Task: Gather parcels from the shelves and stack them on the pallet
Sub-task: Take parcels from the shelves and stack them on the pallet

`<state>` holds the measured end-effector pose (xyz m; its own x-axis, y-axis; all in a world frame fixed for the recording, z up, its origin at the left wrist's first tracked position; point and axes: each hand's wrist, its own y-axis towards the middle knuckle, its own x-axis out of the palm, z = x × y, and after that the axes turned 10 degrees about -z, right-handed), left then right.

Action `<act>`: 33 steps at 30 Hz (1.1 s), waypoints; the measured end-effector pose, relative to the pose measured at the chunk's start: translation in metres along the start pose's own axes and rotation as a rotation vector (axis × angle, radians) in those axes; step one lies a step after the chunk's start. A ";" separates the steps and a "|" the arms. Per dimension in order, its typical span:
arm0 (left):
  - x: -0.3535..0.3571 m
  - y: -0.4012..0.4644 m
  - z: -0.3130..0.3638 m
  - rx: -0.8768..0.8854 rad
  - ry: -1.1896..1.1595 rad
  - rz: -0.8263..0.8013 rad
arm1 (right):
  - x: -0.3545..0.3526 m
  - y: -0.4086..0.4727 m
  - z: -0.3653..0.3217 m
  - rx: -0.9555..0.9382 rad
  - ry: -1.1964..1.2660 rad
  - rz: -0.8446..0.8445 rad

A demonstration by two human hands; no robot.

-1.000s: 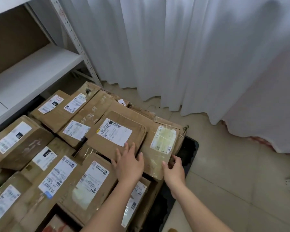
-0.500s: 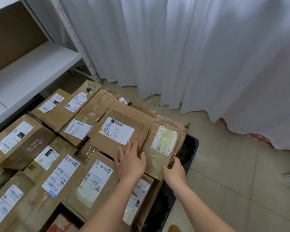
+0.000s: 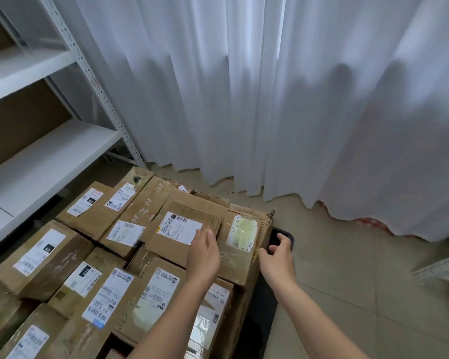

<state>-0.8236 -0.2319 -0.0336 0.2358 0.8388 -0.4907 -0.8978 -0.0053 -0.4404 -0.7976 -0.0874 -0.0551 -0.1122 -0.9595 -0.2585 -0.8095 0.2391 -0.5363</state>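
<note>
- Landmark: top parcel (image 3: 184, 235), a flat brown carton with a white shipping label, lying highest on the stack near the stack's far right corner.
- Left hand (image 3: 204, 255): fingers straight and close together, lying at the top parcel's right near edge, fingertips at the label's corner. Nothing gripped. Whether the palm presses or just hovers, cannot tell.
- Right hand (image 3: 276, 259): right of the top parcel, past the stack's edge, fingers loosely spread and relaxed, holding nothing. Contact with the carton side: cannot tell.
- Yellow-label parcel (image 3: 241, 242): just right of the top parcel, touching it, taped, between the 2 hands.
- Pallet (image 3: 283, 235): black, only its corner shows beyond the yellow-label parcel, partly behind the right hand's fingers.
- More parcels (image 3: 106, 288) left of and nearer than the top parcel: brown cartons packed edge to edge, labels facing up, some tilted.
- Shelves (image 3: 49, 154): white metal rack, well left of the top parcel; the 2 boards visible carry nothing I can make out.
- Curtain (image 3: 244, 99): white, hangs behind the top parcel, hem reaching the tiled floor (image 3: 347, 294).
- White rack part (image 3: 441, 266) lies on the floor far right of the top parcel.
</note>
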 end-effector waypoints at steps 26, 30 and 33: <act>0.098 -0.368 0.222 0.742 -0.272 -0.272 | -0.280 -0.395 0.004 -0.418 0.239 0.633; 0.127 -0.454 0.200 0.759 -0.205 -0.399 | -0.299 -0.472 0.060 -0.432 0.198 0.638; 0.133 -0.506 0.187 0.795 -0.118 -0.487 | -0.312 -0.521 0.092 -0.408 0.210 0.638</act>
<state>-0.4074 -0.0164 0.2646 0.6524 0.7006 -0.2890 -0.7109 0.6979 0.0870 -0.2878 0.1017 0.2306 -0.7001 -0.6732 -0.2379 -0.6953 0.7186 0.0127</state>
